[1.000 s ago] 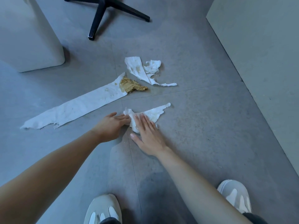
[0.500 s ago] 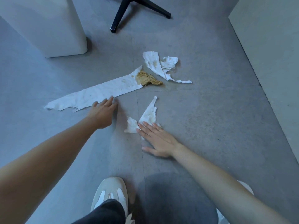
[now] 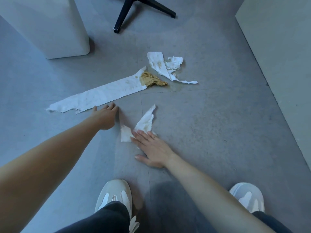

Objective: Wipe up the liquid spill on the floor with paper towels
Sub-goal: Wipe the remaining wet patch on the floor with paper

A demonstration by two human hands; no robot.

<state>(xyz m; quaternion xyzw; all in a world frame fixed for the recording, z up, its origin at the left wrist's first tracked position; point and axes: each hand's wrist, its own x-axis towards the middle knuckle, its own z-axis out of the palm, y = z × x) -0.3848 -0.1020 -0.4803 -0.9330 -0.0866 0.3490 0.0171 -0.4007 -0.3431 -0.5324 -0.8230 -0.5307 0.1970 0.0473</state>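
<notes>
A small torn paper towel piece (image 3: 144, 121) lies on the grey floor, and my right hand (image 3: 154, 148) presses flat on its near edge with straight fingers. My left hand (image 3: 105, 116) reaches forward, fingers extended, its tips at the near edge of a long white paper towel strip (image 3: 101, 95). The strip's far end is soaked into a yellow-brown wad (image 3: 152, 79). Beyond it lies a crumpled, stained towel (image 3: 165, 66). A faint wet sheen (image 3: 178, 89) shows on the floor near the wad.
A white bin or cabinet base (image 3: 55, 26) stands at the back left. Black chair legs (image 3: 124, 15) sit at the top middle. A wall (image 3: 282, 52) runs along the right. My two white shoes (image 3: 116, 194) (image 3: 247, 195) are at the bottom.
My left hand let go of the small towel piece and moved left and forward to the long strip. My right hand slid the small piece nearer to me. The camera shifted.
</notes>
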